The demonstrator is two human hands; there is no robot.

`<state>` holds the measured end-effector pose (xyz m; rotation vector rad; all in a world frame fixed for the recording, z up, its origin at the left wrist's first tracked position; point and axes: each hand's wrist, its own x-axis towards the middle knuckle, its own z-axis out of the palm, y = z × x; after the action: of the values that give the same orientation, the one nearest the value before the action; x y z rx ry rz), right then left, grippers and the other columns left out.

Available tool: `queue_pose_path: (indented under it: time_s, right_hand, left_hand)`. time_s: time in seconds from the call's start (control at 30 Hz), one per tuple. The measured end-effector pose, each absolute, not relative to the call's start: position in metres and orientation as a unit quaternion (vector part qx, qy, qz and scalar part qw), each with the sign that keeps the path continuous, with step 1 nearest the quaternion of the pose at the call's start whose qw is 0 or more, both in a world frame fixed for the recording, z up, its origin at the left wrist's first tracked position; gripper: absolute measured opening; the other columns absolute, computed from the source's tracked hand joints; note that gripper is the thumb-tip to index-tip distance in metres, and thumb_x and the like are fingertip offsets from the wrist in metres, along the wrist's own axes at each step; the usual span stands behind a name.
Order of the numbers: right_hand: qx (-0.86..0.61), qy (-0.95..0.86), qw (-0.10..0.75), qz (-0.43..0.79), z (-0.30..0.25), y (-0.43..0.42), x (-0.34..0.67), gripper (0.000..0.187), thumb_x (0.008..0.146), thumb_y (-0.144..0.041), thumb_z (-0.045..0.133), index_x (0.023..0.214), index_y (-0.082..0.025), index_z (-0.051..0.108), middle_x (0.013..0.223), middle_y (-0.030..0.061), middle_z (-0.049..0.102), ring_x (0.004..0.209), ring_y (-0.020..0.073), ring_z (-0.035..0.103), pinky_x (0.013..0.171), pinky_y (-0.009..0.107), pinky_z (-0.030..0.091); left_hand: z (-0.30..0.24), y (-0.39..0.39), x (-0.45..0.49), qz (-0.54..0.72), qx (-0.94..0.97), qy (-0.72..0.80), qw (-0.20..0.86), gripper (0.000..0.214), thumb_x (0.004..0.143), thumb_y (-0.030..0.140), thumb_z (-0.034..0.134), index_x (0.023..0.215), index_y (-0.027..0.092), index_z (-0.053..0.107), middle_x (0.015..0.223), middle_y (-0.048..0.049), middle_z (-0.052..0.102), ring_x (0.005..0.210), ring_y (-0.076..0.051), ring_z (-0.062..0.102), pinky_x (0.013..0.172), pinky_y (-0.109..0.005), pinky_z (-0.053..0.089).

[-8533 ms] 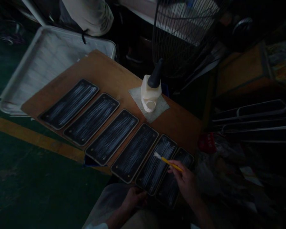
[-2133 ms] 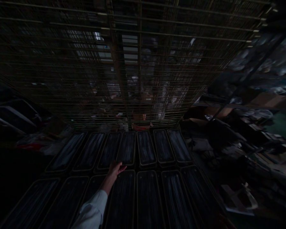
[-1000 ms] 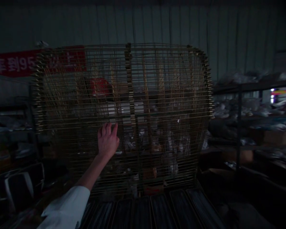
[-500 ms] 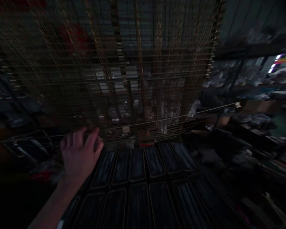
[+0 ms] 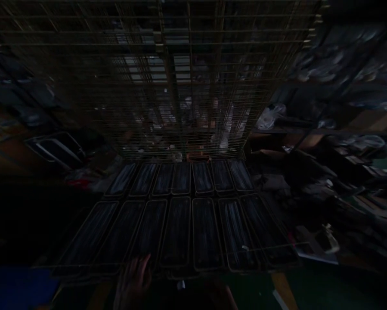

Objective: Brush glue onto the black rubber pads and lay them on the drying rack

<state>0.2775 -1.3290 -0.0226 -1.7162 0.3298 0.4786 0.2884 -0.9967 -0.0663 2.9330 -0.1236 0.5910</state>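
Observation:
My left hand (image 5: pixel 135 275), dim and smeared, is low in the head view with its fingers curled at a thin wire rod (image 5: pixel 270 248). This rod looks like the front edge of a wire rack shelf and crosses over the near ends of dark rectangular panels (image 5: pixel 208 232). The panels lie in two rows, have pale rounded outlines and show streaky reflections. Of my right hand (image 5: pixel 228 297), only a dark edge shows at the bottom; its fingers are hidden in shadow.
Above and behind the panels rises a stack of tilted wire shelves (image 5: pixel 190 43). Shelving with clear plastic bags (image 5: pixel 270 116) stands at the right, beside a cluttered bench. A dark framed panel (image 5: pixel 56 148) leans at the left. A blue surface (image 5: pixel 19 284) lies at lower left.
My left hand and the thin rod have come down and toward me, from behind the far row to the near ends of the panels. The view has tilted down; my right hand's edge now shows.

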Motion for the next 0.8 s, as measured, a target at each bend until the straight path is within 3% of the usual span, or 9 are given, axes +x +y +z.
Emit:
queue_pose_path:
  time_s: [0.17, 0.23, 0.33, 0.57, 0.7, 0.8]
  right_hand:
    - [-0.76, 0.123, 0.603, 0.21, -0.042, -1.333, 0.277, 0.026, 0.076, -0.047, 0.069, 0.081, -0.021, 0.071, 0.077, 0.0037, 0.069, 0.073, 0.0221, 0.067, 0.058, 0.026, 0.052]
    - [-0.78, 0.107, 0.592, 0.173, -0.048, -1.334, 0.277, 0.028, 0.073, -0.049, 0.068, 0.08, -0.021, 0.071, 0.071, 0.0038, 0.068, 0.069, 0.0215, 0.066, 0.057, 0.025, 0.051]
    - [-0.808, 0.079, 0.568, 0.133, -0.056, -1.335, 0.277, 0.03, 0.08, -0.05, 0.059, 0.082, -0.022, 0.071, 0.067, 0.0033, 0.067, 0.065, 0.0199, 0.065, 0.056, 0.025, 0.051]
    - [-0.891, -0.085, 0.443, -0.048, -0.056, -1.319, 0.288, 0.035, 0.095, -0.029, 0.036, 0.106, -0.025, 0.069, 0.102, 0.0091, 0.071, 0.085, 0.0226, 0.069, 0.069, 0.031, 0.056]
    - [-0.917, -0.212, 0.331, -0.07, -0.054, -1.282, 0.308, 0.039, 0.095, -0.022, 0.039, 0.126, -0.029, 0.06, 0.121, 0.0077, 0.067, 0.109, 0.0253, 0.064, 0.09, 0.04, 0.054]
    - [-0.913, -0.26, 0.306, -0.067, -0.062, -1.248, 0.317, 0.044, 0.092, -0.023, 0.04, 0.132, -0.026, 0.058, 0.132, 0.0104, 0.062, 0.12, 0.0315, 0.058, 0.096, 0.05, 0.052]
  left_hand:
    - [-0.1, -1.004, 0.27, 0.154, 0.983, -0.042, 0.092, 0.044, 0.083, 0.021, 0.05, 0.125, 0.024, 0.063, 0.124, -0.0093, 0.067, 0.115, -0.026, 0.061, 0.092, -0.042, 0.053]
    - [-0.099, -1.004, 0.268, 0.151, 0.984, -0.041, 0.091, 0.048, 0.084, 0.023, 0.053, 0.131, 0.023, 0.059, 0.128, -0.0102, 0.064, 0.118, -0.027, 0.059, 0.096, -0.043, 0.051]
    - [-0.092, -1.002, 0.272, 0.158, 0.984, -0.045, 0.068, 0.049, 0.086, 0.021, 0.052, 0.135, 0.023, 0.056, 0.13, -0.0107, 0.063, 0.121, -0.027, 0.056, 0.102, -0.044, 0.047]
    - [-0.088, -0.995, 0.278, 0.175, 0.98, -0.087, 0.019, 0.057, 0.086, 0.018, 0.05, 0.143, 0.021, 0.047, 0.138, -0.0114, 0.058, 0.13, -0.027, 0.05, 0.111, -0.045, 0.038]
    - [-0.079, -1.005, 0.275, 0.13, 0.99, -0.06, 0.014, 0.065, 0.082, 0.01, 0.046, 0.146, 0.02, 0.042, 0.144, -0.011, 0.054, 0.135, -0.026, 0.045, 0.116, -0.046, 0.03]
    - [-0.057, -1.013, 0.271, 0.041, 0.995, -0.024, 0.09, 0.068, 0.082, 0.016, 0.048, 0.149, 0.023, 0.038, 0.149, -0.0099, 0.049, 0.139, -0.028, 0.04, 0.12, -0.049, 0.022]
